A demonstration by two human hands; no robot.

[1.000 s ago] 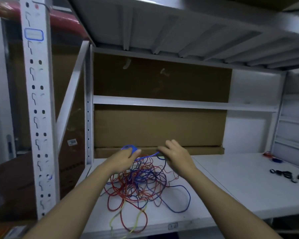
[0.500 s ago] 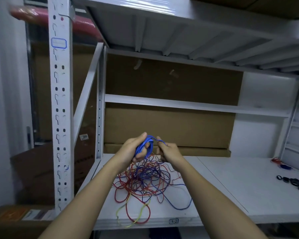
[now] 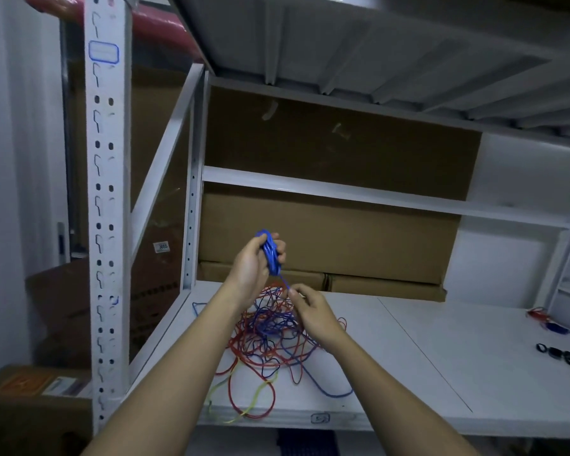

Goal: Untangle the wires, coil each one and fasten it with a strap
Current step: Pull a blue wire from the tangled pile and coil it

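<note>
A tangle of red, blue and yellow wires (image 3: pixel 270 340) lies on the white shelf (image 3: pixel 408 363). My left hand (image 3: pixel 254 268) is raised above the heap and grips a small coil of blue wire (image 3: pixel 270 251). One blue strand runs down from the coil to my right hand (image 3: pixel 310 311), which pinches it just above the heap. Black straps (image 3: pixel 563 353) lie at the shelf's far right. Behind them sit small red and blue wire bundles (image 3: pixel 547 320).
A perforated white upright post (image 3: pixel 106 209) stands at the left, with a diagonal brace behind it. Cardboard boxes (image 3: pixel 326 235) fill the back of the shelf, and another box (image 3: pixel 27 390) sits low at the left. A shelf board hangs overhead.
My left hand has lifted the blue coil higher. My right hand has dropped away from the coil and slid down along the strand towards the heap.
</note>
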